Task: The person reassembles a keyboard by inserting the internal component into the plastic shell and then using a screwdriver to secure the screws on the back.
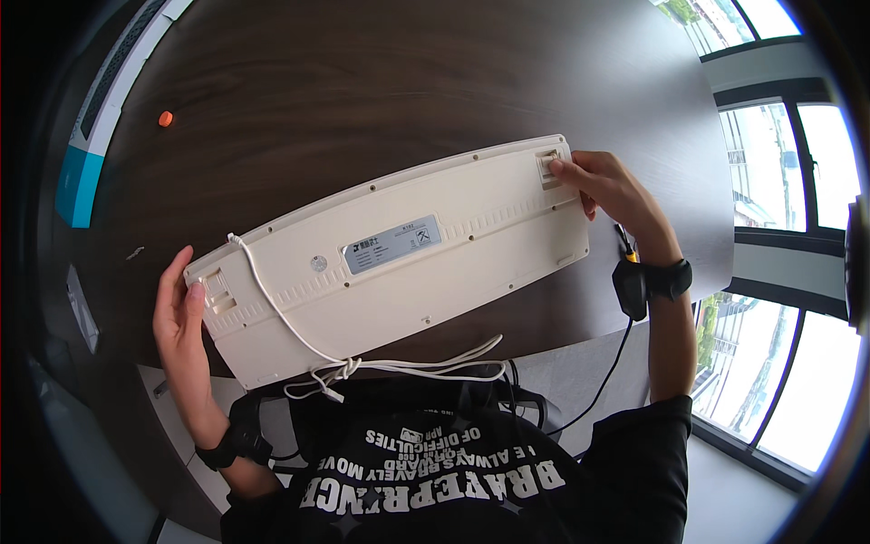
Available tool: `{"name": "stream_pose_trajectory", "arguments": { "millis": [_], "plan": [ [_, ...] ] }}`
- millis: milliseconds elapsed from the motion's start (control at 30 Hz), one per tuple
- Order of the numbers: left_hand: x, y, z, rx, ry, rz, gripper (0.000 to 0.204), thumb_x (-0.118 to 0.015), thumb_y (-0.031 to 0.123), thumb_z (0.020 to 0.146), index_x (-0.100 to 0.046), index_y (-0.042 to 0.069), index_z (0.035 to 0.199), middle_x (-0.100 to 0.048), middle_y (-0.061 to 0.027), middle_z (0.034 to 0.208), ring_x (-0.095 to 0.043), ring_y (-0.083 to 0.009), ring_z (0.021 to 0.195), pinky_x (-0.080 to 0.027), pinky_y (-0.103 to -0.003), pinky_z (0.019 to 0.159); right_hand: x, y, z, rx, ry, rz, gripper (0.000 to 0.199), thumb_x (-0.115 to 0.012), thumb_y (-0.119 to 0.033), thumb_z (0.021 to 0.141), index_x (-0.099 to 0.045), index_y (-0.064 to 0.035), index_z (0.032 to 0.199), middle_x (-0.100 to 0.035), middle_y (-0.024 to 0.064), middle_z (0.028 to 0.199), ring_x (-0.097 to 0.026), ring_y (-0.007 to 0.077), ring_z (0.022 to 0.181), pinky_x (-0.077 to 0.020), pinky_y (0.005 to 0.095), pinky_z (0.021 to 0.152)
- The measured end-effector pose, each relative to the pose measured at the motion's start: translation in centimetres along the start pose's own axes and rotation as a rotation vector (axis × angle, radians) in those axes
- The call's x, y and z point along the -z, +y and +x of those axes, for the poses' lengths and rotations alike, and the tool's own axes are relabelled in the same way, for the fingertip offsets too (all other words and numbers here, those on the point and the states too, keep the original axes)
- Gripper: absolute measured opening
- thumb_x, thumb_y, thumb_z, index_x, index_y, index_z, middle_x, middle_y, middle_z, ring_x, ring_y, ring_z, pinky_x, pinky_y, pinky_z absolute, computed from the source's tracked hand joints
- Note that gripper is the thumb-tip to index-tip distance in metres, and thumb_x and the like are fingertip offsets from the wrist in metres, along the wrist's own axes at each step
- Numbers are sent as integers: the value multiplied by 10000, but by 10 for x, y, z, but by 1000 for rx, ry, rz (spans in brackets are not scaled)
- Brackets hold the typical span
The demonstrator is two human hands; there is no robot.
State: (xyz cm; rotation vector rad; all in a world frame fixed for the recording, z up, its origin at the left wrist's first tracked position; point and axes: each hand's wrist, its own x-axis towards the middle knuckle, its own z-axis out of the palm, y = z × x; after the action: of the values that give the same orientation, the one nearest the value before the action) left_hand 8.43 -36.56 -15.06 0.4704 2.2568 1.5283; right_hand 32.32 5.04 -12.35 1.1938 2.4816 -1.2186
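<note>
A white keyboard (507, 245) is held underside up and tilted, its right end farther from me than its left. Its back carries a grey label (391, 245), small screws and a fold-out foot near each far corner. My left hand (179, 313) grips the left end, thumb on the edge beside the left foot (218, 292). At the other end my right hand (609, 186) holds the corner, with its thumb on the right foot (549, 169). From the far edge a white cable (269, 295) crosses the back to a knotted bundle near my shirt.
An orange cap-like object (165, 119) lies on the dark table (381, 82) at far left. Beyond it stands a long white and teal box (80, 186). A black cable (603, 381) runs from a device on my right wrist. Windows (770, 163) line the right side.
</note>
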Motion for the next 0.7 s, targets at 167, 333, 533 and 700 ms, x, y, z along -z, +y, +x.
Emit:
{"name": "stream_pose_trajectory", "arguments": {
  "millis": [167,333,533,700],
  "plan": [
    [4,12,11,58,-61,-29,380,-542,133,968,-530,-40,1307,-621,-123,1159,-571,-150,1074,-393,-267,985,-6,8,-21,22,-18,-2,580,-584,-522,924,-666,35,782,-518,35,513,-528,122,447,-403,250,420],
    [-11,12,28,48,-124,-139,341,-589,53,933,-568,-48,1258,-639,-98,1119,-593,-128,1017,-442,-246,922,-8,19,-47,-60,42,0,527,-564,-489,940,-684,16,851,-526,30,522,-515,99,448,-386,230,424],
    [-5,19,24,11,-117,-240,361,-636,48,897,-581,-32,1245,-635,-68,1068,-581,-111,993,-447,-251,892,-6,35,-58,-38,8,129,471,-581,-431,932,-656,34,932,-581,46,644,-528,104,511,-428,236,471],
    [-2,27,22,15,-96,-273,385,-675,57,870,-586,-31,1233,-638,-66,1026,-589,-113,947,-460,-249,868,-11,30,-68,-29,123,154,543,-598,-508,881,-664,26,952,-583,47,669,-542,112,579,-427,247,509]
  ]
}}
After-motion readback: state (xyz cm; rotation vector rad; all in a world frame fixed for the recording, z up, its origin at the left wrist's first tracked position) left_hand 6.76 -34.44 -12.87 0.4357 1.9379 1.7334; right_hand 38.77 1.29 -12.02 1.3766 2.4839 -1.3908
